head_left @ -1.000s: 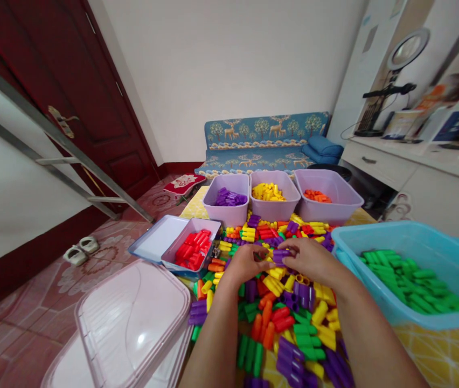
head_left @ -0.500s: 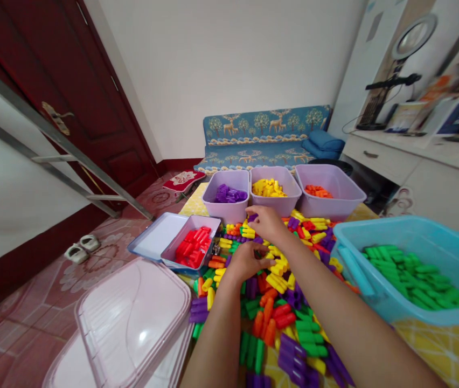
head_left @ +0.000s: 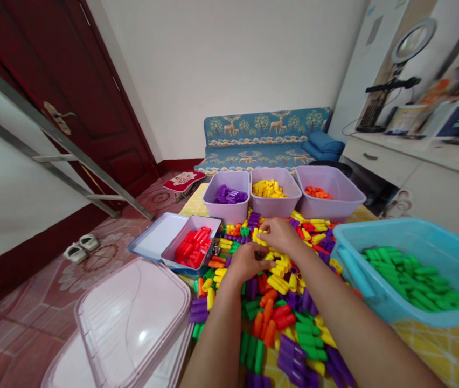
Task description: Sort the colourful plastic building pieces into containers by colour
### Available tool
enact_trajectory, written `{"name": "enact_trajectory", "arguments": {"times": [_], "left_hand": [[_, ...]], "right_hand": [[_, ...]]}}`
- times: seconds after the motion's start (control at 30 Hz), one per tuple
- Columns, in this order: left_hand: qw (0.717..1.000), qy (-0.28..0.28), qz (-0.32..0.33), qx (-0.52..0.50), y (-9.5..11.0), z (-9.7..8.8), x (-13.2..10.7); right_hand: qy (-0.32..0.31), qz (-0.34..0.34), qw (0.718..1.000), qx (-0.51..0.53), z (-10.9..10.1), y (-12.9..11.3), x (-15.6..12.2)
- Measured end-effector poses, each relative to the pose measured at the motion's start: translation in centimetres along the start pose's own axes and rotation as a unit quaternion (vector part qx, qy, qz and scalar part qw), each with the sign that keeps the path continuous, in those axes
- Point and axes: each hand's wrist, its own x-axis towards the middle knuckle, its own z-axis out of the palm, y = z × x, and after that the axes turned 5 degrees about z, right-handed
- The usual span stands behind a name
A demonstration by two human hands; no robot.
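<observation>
My right hand is over the far middle of a loose heap of plastic peg-shaped toy blocks, its fingertips closed on a yellow block. Just nearer and to the left, my left hand is curled low over the heap, thumb and fingers around yellow blocks partly hidden by the hand. More yellow blocks lie right below it. Purple blocks, green blocks, orange blocks and red blocks are mixed around my forearms.
Behind the heap stand lilac bins with purple, yellow and orange blocks. At left, a lilac box holds red blocks, near stacked clear lids. A blue tub with green blocks is at right.
My right hand has moved nearer and slightly right, from beside a purple block, and now has a yellow block in its fingertips. My left hand has barely moved.
</observation>
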Motion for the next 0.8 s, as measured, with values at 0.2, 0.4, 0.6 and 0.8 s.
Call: {"name": "enact_trajectory", "arguments": {"times": [0.2,0.4,0.6,0.8], "left_hand": [[1.000,-0.005,-0.024,0.000,0.1,0.1,0.0],[0.999,0.002,-0.031,-0.013,0.1,0.2,0.0],[0.997,0.045,-0.031,0.047,0.5,0.3,0.2],[0.993,0.092,-0.070,-0.032,-0.3,0.9,0.5]], "right_hand": [[0.139,0.015,0.915,0.378,-3.7,0.7,0.2],[0.247,0.012,0.878,0.411,-5.0,2.5,-1.6],[0.050,0.092,0.994,0.029,-1.7,5.6,-5.2],[0.011,0.057,0.998,-0.019,0.5,5.1,-5.8]]}}
